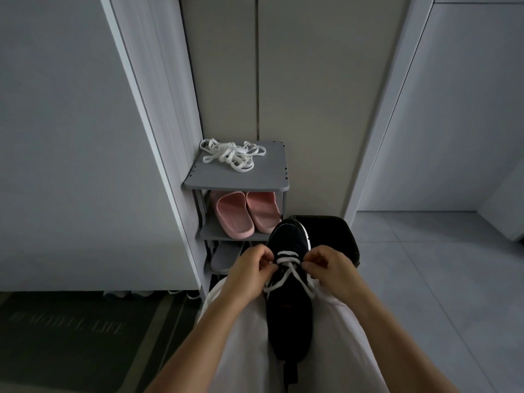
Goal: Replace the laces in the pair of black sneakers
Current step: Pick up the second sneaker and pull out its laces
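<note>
A black sneaker lies on my lap, toe pointing away from me. A white lace runs through its front eyelets in one bar and one cross, with both ends trailing down the sides. My left hand pinches the lace at the sneaker's left edge. My right hand pinches it at the right edge. A pile of loose white laces lies on top of the grey shoe rack. A second black sneaker is not clearly in view.
Pink slippers sit on the rack's middle shelf and a grey shoe on the one below. A black bag-like object lies behind the sneaker. A dark doormat is at lower left; grey tiled floor stretches right.
</note>
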